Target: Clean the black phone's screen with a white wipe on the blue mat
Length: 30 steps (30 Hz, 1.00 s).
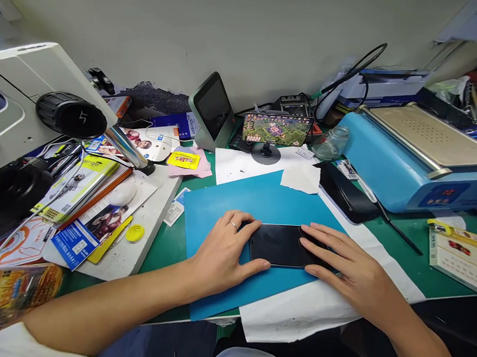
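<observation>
A black smartphone (277, 245) lies flat, dark screen up, on a blue mat (216, 209). My left hand (227, 250), with a ring on one finger, grips its left end, thumb at the near edge and fingers at the far edge. Around the right end, my right hand (346, 264) has its thumb along the near edge and its fingers over the screen and far edge. The phone's right end is partly hidden under those fingers. White paper (295, 314) sticks out from beneath the mat on the near side.
Beyond the mat, another phone (278, 130) showing a game rests on a stand. A glass jar (332, 142) and a blue heating-plate machine (383, 159) stand at right. Left are boxes (78, 183), a yellow cap (135, 233) and a microscope-like device (69, 113).
</observation>
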Available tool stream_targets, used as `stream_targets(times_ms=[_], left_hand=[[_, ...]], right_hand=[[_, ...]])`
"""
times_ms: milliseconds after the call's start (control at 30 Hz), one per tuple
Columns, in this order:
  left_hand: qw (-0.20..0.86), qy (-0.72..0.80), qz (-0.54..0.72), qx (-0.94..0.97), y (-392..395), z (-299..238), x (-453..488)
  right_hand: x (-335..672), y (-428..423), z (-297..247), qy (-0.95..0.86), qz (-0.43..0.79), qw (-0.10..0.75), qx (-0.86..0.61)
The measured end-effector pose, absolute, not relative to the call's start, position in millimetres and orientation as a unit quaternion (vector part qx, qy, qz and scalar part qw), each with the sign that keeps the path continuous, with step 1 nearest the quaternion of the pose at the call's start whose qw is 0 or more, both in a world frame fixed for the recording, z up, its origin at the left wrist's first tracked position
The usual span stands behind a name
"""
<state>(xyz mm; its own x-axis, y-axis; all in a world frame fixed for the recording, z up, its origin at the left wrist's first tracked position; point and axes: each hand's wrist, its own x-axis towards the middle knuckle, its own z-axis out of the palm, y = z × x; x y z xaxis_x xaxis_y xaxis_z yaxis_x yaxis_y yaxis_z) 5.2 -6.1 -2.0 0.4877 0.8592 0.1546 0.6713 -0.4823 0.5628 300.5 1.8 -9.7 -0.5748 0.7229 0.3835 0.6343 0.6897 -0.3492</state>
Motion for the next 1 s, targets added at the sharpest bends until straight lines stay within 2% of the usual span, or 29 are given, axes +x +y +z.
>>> stream_targets(times_ms=[1000], left_hand=[[0.206, 0.458, 0.213, 0.838, -5.1, -0.7, 6.2]], right_hand=[[303.1, -0.3, -15.2, -0.899, 0.044, 0.257, -0.351]])
